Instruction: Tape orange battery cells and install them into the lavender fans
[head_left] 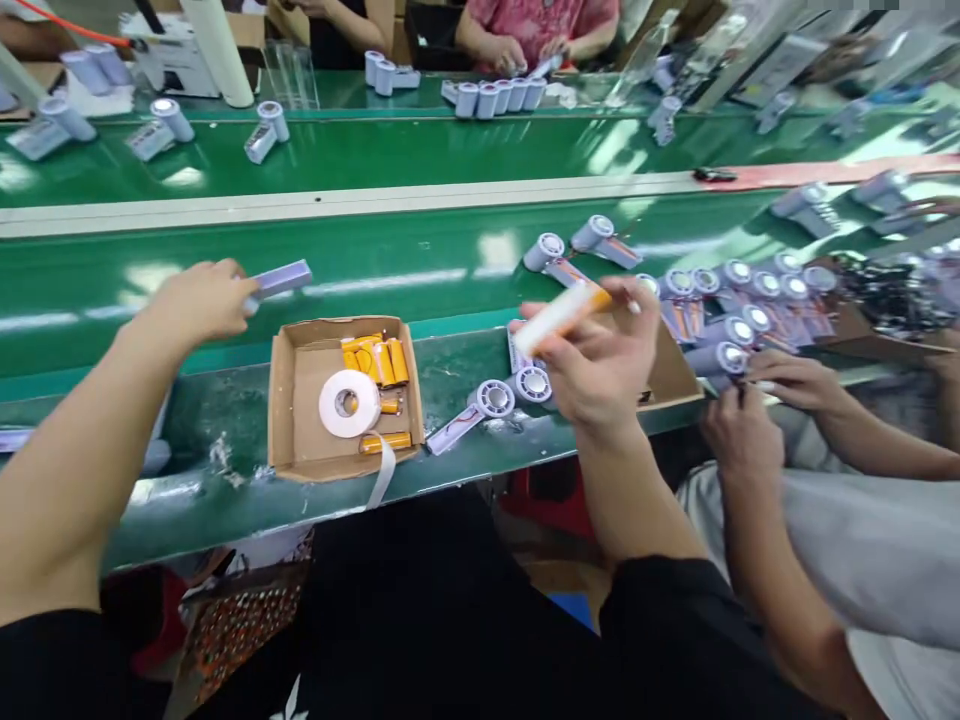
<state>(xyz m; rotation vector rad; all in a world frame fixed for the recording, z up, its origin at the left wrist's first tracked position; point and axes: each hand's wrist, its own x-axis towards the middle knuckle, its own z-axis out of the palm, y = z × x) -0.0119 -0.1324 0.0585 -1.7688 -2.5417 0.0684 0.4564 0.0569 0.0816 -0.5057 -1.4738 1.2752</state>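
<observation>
My left hand [196,305] is closed on one end of a lilac fan handle [285,279], held above the green belt; the rest of that piece is hidden by the hand. In my right hand [611,365], an orange cylindrical battery with a white strip along it [562,316] is gripped between thumb and fingers, somewhat blurred. Between my hands stands an open cardboard box [281,400] with several orange batteries [386,362] and a roll of white tape [349,403], its loose end hanging over the front edge. Lilac fan bodies [495,399] lie just right of the box.
A green conveyor belt [360,260] runs across, with a pale divider rail [315,203]. More lilac fans [679,283] crowd the right side, near another cardboard box [671,375]. A co-worker's hands [750,420] work at right; other people sit across the belt.
</observation>
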